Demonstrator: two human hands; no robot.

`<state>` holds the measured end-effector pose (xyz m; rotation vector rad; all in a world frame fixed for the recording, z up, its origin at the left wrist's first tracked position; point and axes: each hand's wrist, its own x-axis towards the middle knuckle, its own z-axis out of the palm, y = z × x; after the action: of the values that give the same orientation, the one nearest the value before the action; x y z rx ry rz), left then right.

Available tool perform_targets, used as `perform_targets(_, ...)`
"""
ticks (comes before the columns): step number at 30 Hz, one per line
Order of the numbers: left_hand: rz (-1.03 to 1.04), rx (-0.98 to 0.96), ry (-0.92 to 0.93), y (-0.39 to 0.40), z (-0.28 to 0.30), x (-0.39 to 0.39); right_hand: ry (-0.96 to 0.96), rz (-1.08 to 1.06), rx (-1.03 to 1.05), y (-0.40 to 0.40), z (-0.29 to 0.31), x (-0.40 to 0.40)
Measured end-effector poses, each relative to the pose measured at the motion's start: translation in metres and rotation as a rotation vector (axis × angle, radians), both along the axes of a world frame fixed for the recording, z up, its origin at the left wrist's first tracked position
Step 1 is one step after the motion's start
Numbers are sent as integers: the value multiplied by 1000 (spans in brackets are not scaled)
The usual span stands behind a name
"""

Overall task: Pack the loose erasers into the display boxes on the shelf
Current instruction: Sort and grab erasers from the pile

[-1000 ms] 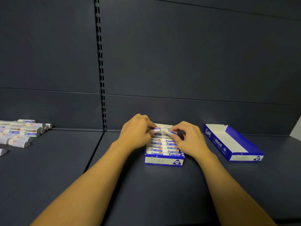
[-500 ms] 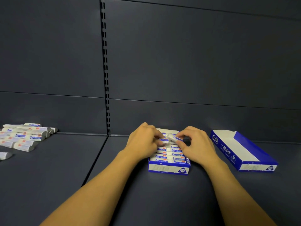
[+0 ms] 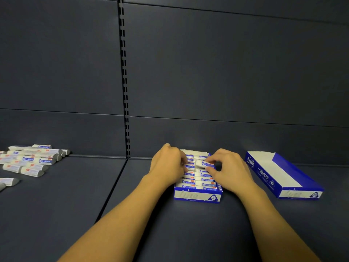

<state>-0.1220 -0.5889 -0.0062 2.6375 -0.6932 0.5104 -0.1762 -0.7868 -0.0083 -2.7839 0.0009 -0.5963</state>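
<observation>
A blue and white display box [image 3: 197,195] stands on the dark shelf in the middle, packed with two rows of white erasers with blue sleeves. My right hand [image 3: 229,171] pinches one eraser [image 3: 203,163], tilted over the box's far right part. Over the left row, my left hand [image 3: 168,164] has its fingers curled onto the erasers, and its fingertips are hidden. To the right lies a second display box [image 3: 283,173], with nothing inside. A pile of loose erasers [image 3: 30,160] lies at the far left of the shelf.
The dark shelf surface [image 3: 66,205] runs across the view, with a seam between two panels left of my left arm. A slotted upright [image 3: 124,82] rises in the back wall. Two loose erasers [image 3: 8,181] lie near the left edge.
The view has shifted, so the box and hands sit lower and further right in the frame. My right hand has brought the pinched eraser lower over the right row.
</observation>
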Motion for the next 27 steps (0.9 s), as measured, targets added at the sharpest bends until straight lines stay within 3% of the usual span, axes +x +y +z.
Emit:
perform_targets(11, -23, -9, -10, -2, -2, 1, 108, -42, -139, 8, 6, 0)
perform_targets(27, -55, -61, -9, 2, -10, 6, 70, -41, -45, 7, 4, 4)
